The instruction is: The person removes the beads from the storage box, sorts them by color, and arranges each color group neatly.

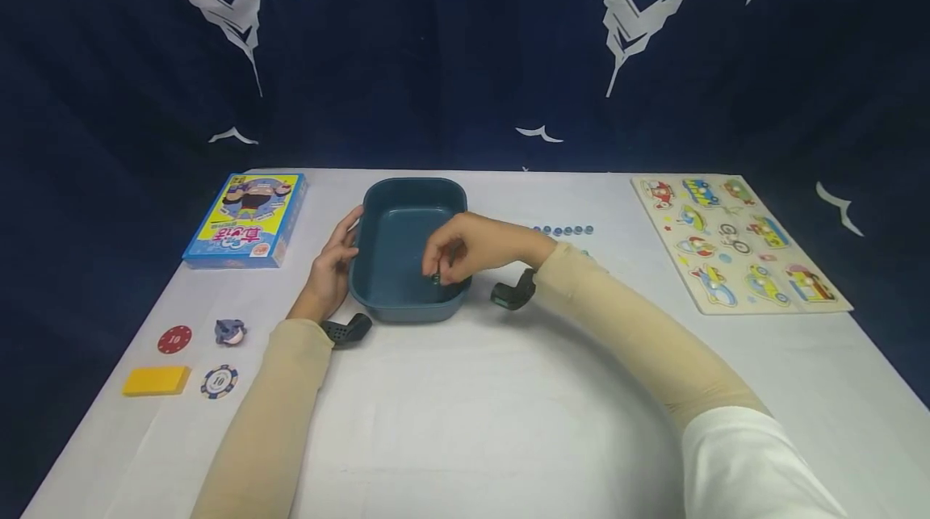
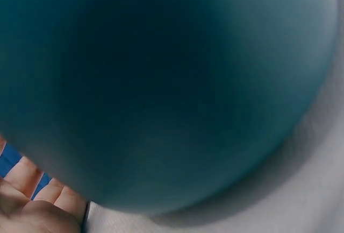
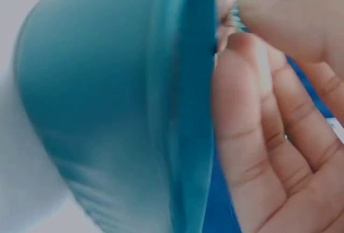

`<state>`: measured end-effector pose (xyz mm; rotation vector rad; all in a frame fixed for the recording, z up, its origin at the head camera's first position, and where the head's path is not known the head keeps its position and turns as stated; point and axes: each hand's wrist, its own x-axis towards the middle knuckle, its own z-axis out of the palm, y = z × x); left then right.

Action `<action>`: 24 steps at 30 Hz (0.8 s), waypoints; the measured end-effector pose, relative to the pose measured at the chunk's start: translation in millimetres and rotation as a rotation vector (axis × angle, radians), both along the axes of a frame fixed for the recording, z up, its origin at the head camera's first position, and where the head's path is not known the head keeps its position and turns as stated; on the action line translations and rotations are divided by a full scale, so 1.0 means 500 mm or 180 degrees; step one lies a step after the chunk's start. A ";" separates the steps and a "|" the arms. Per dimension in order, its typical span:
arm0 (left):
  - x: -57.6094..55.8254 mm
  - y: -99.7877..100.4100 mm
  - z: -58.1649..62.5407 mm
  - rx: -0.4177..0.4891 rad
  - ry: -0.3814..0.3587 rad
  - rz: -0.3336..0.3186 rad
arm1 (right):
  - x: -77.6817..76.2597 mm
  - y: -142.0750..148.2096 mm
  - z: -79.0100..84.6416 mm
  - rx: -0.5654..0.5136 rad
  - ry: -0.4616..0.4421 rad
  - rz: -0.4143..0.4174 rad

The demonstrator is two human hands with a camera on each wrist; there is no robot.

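A deep blue-green rectangular basin (image 1: 385, 242) with rounded corners sits on the white table. My left hand (image 1: 328, 277) rests against its left side, the fingers fairly straight along the outer wall; the left wrist view shows those fingers (image 2: 51, 192) beside the basin wall (image 2: 161, 136). Over the basin's right front part, my right hand (image 1: 472, 249) pinches a small, dark greenish piece (image 1: 436, 278) between thumb and fingertips. Up close in the right wrist view, this piece (image 3: 237, 16) looks teal and ridged, mostly hidden by the fingers.
Behind my right wrist runs a row of small round blue pieces (image 1: 568, 231). A wooden picture puzzle board (image 1: 741, 244) lies at right, a boxed game (image 1: 245, 220) at back left. Front left are a red chip (image 1: 174, 339), a white-blue chip (image 1: 219, 381), a small figure (image 1: 230, 332) and a yellow block (image 1: 156, 381).
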<state>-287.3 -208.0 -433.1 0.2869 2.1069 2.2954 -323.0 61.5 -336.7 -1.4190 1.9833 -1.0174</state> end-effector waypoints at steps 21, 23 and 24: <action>0.012 0.006 0.009 0.0021 -0.0042 -0.0056 | -0.014 0.317 -0.024 -0.1291 -0.0223 -0.2300; 0.014 0.007 0.010 0.0044 -0.0054 -0.0077 | -0.018 0.340 -0.034 -0.1320 -0.0258 -0.2638; 0.015 0.007 0.010 0.0063 -0.0056 -0.0090 | -0.019 0.350 -0.040 -0.1322 -0.0270 -0.2804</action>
